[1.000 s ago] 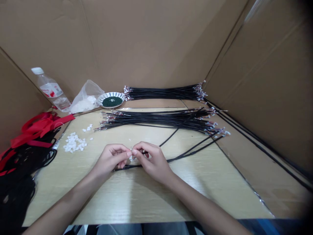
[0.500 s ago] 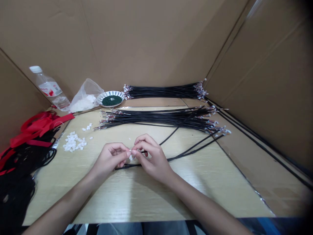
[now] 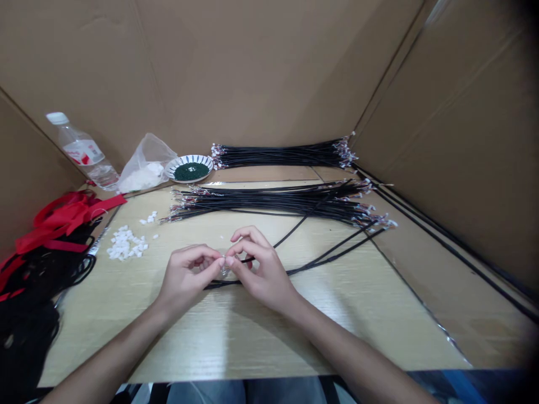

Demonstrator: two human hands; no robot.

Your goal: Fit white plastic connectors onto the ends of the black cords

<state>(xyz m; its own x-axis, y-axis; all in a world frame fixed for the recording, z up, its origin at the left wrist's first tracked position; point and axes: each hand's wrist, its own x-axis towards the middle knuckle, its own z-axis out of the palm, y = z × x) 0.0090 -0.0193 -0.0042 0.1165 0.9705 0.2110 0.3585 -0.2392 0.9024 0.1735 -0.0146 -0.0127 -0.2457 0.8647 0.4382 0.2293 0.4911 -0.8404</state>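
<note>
Careful: your left hand (image 3: 185, 276) and right hand (image 3: 261, 270) both pinch the black cable (image 3: 314, 264) end at frame centre (white bit barely visible); a slack grip may drop it.

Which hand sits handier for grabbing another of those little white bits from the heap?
Probably the left hand: the white pieces lie on its side, nearer to it, while the right hand pinches the black cable.

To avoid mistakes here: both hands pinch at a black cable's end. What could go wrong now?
1. The small white plastic piece pinched between the left hand and right hand could slip onto the light wooden table.
2. The thin black cable from the right hand trails loose toward the bundle of black cables; a pull might tangle them.
</note>
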